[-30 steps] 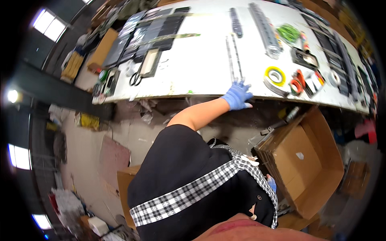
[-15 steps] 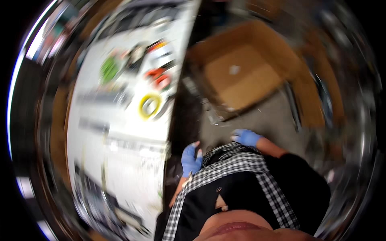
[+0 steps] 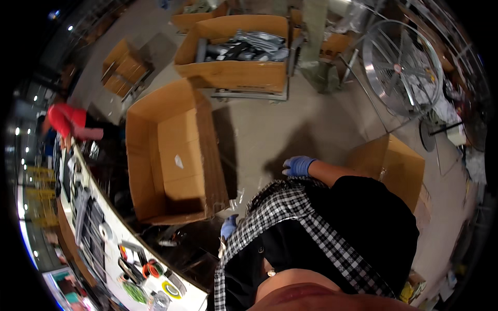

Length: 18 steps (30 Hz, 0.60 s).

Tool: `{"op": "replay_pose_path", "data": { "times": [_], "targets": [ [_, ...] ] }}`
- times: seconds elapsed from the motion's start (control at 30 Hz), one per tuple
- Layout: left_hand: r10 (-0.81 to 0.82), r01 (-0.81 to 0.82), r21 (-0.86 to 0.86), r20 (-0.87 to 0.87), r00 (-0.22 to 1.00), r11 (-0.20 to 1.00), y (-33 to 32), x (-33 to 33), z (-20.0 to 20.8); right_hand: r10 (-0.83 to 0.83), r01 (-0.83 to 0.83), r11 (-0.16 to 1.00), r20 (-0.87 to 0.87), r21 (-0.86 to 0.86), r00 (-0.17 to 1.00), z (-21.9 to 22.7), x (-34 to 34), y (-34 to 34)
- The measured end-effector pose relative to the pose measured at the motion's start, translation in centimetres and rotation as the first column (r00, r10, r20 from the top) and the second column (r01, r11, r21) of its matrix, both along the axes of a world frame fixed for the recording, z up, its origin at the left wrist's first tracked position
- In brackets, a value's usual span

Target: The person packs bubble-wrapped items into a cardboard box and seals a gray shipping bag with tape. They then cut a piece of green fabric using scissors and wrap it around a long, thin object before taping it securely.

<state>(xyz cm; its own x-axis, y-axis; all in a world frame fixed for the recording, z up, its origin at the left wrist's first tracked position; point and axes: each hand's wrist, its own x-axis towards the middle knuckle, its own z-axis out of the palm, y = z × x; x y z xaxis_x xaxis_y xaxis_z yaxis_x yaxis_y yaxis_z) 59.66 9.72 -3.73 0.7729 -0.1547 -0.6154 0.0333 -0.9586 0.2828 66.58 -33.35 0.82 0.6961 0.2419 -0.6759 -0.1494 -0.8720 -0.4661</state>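
Note:
My left hand [image 3: 229, 226], in a blue glove, hangs low beside the checked apron [image 3: 282, 207], which partly covers it. Its fingers look loosely stretched, and nothing shows in them. Out in front of my body is my right hand [image 3: 299, 167], gloved in blue with bare fingertips. Its fingers are slightly bent and apart, holding nothing. The left hand is nearest a large open cardboard box [image 3: 212, 155], whose inside shows only a small white scrap [image 3: 179, 161] on the bottom.
A white worktable [image 3: 124, 228] with tape rolls [image 3: 172, 290] runs along the left. Farther off, a cardboard box on a cart [image 3: 233, 78] holds grey plastic-looking pieces [image 3: 254, 46]. A large fan [image 3: 398, 68] stands right, another box [image 3: 394, 166] by my right arm. A person in red [image 3: 70, 122] leans over the table's far end.
My view has swung right, away from the worktable toward the open floor and boxes. The table now lies at the lower left. Both hands stay without anything in them.

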Motion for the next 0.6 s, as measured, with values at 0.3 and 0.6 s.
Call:
{"op": "replay_pose_path", "data": {
  "times": [0.3,0.6],
  "targets": [
    [-0.220,0.210,-0.350,0.011,0.975,0.913,-22.3,19.8,6.3,-0.427,0.428,0.903,0.061,-0.018,0.902,0.8,5.2,-18.5],
    [-0.488,0.533,0.110,-0.279,0.827,0.839,-38.5,40.5,3.4,-0.605,0.607,0.794,0.062,-0.013,0.794,-8.0,12.0,-33.4]
  ]
}}
